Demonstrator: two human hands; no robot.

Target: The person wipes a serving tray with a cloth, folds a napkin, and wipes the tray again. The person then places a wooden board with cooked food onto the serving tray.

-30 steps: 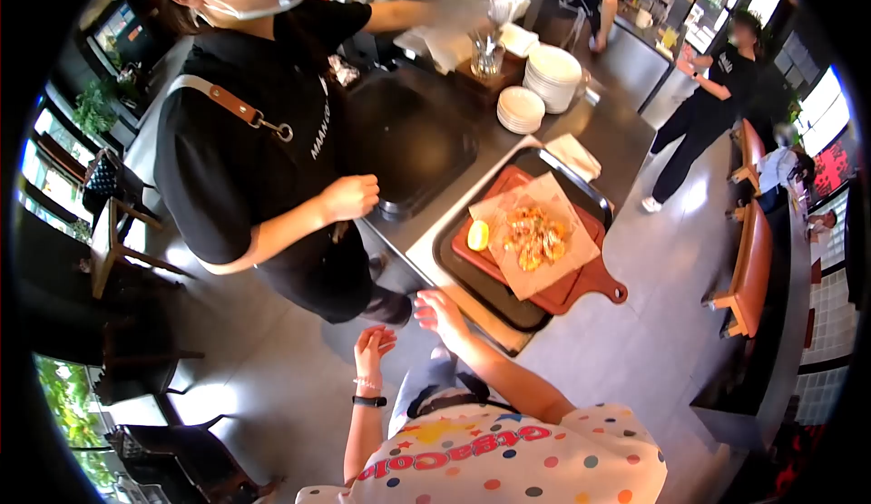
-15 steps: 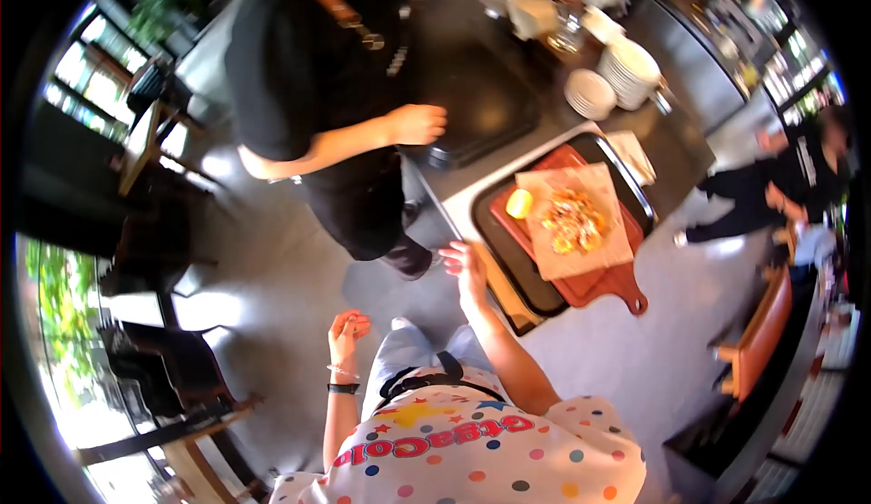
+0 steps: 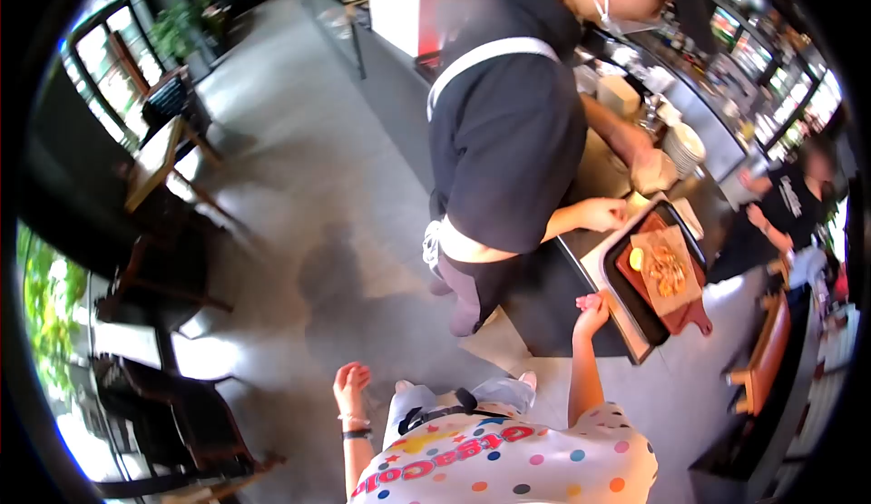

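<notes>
My left hand (image 3: 352, 386) hangs over the floor at waist height, its fingers loosely bent and nothing in it. At the counter's near edge is my right hand (image 3: 592, 313), fingers apart and empty; whether it touches the edge I cannot tell. Just beyond it lies a black tray (image 3: 649, 322) carrying a reddish-brown wooden board (image 3: 695, 316). Brown paper (image 3: 676, 302) covers part of the board, with a heap of orange-brown food (image 3: 668, 273) and a lemon piece (image 3: 636, 259) on top. One hand of a co-worker (image 3: 603, 215) is beside the tray's far left corner.
The co-worker in black (image 3: 517, 132) stands at the counter, close ahead of me. Stacked white plates (image 3: 685, 147) stand at the back. Another person (image 3: 789, 200) is at the right. Dark chairs (image 3: 172, 404) line the left, and a brown bench (image 3: 764, 354) the right.
My view has shifted, so the tray now appears further right. The co-worker has come nearer the tray and leans over the counter. My right hand still hovers by the counter edge.
</notes>
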